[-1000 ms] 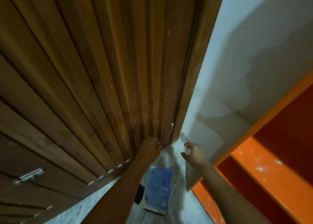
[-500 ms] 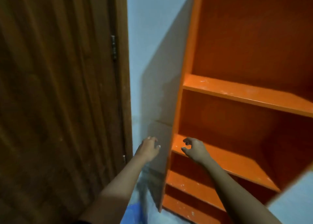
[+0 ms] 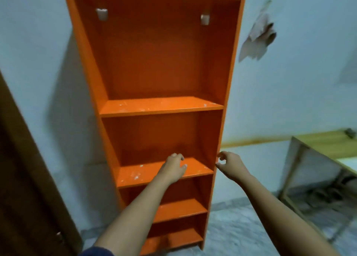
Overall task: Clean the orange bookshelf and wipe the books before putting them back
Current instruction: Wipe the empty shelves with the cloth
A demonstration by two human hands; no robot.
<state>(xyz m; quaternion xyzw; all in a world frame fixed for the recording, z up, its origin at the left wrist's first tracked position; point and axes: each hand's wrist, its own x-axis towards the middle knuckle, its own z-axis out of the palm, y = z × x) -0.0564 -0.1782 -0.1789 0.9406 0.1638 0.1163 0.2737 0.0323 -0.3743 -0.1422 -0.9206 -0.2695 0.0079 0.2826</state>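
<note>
The tall orange bookshelf (image 3: 160,62) stands against the pale blue wall, its shelves bare and speckled with white dust and flecks. No books are in view. My left hand (image 3: 173,168) reaches in front of the second shelf board (image 3: 139,175), fingers loosely curled, holding nothing. My right hand (image 3: 230,165) hovers just right of the shelf's right side panel (image 3: 219,145), fingers bent and apart, also holding nothing.
A brown wooden door (image 3: 23,178) fills the left edge. A wooden table (image 3: 326,145) stands at the right, with dark items under it. Peeling paint (image 3: 257,37) marks the wall right of the shelf. The floor (image 3: 237,226) is grey marbled tile.
The view has swung right from the door to face the bookshelf squarely. The blue book on the floor is out of sight. Both hands stay raised and hold nothing.
</note>
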